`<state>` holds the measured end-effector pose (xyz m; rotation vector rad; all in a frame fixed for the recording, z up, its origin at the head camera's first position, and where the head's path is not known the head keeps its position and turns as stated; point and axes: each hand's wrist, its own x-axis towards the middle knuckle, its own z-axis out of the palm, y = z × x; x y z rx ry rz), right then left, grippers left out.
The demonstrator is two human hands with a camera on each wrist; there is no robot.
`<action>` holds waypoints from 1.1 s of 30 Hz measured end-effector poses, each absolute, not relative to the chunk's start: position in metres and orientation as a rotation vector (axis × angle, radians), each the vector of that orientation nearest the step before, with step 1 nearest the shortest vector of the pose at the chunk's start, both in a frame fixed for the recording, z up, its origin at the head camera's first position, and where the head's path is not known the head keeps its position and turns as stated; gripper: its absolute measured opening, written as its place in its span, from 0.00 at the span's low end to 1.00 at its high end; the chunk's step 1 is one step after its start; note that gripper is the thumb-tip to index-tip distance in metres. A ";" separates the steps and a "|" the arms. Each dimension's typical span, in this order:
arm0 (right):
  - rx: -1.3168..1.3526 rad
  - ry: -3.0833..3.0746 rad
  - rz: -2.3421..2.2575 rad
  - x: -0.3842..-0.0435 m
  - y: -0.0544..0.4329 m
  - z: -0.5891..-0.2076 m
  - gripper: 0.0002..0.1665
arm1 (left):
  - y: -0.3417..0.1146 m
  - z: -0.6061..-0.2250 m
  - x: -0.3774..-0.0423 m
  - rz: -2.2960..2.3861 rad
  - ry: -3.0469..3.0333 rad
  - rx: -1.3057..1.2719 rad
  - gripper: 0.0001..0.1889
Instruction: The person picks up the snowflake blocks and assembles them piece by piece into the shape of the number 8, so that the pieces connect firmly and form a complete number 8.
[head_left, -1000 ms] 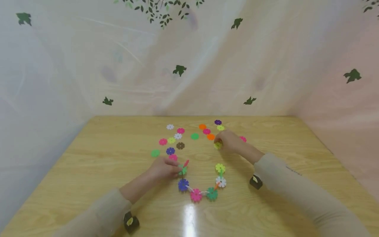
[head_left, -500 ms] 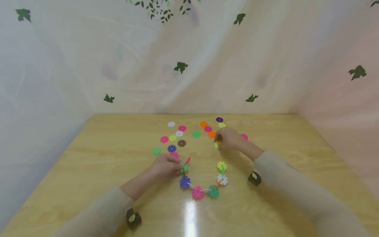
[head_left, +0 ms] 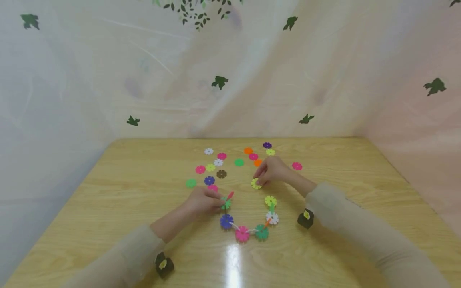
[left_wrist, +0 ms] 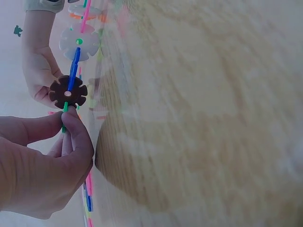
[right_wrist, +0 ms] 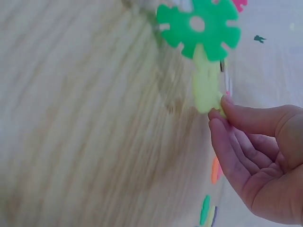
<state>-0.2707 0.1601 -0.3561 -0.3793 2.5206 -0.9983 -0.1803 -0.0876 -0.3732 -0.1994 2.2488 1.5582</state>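
Observation:
A U-shaped chain of slotted plastic snowflake discs lies on the table, with a pink disc at its bottom. At its left end my left hand pinches a green disc between thumb and fingertips; a red disc stands edge-on from it. The left wrist view shows the green disc edge-on, slotted into a brown disc. My right hand pinches a loose yellow disc by its edge, above the chain's right end, where another yellow disc sits.
Behind the chain lie several loose discs: a brown disc, a blue disc and a green disc at left, an orange disc at centre, a pink disc at right. A patterned curtain hangs behind the wooden table.
My right hand has moved left and a little nearer with the yellow disc, which now shows more of its face. My left hand keeps its pinch on the green disc.

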 end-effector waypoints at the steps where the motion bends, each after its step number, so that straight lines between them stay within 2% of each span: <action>1: -0.367 2.507 -1.013 -0.269 0.159 -0.356 0.11 | -0.087 -0.373 -0.180 1.558 2.244 -0.202 0.12; 24: -0.152 2.151 -1.352 -0.241 0.123 -0.359 0.18 | -0.088 -0.370 -0.178 1.484 2.279 -0.200 0.12; 33: -0.213 2.196 -1.308 -0.240 0.119 -0.361 0.17 | -0.087 -0.370 -0.178 1.525 2.264 -0.179 0.13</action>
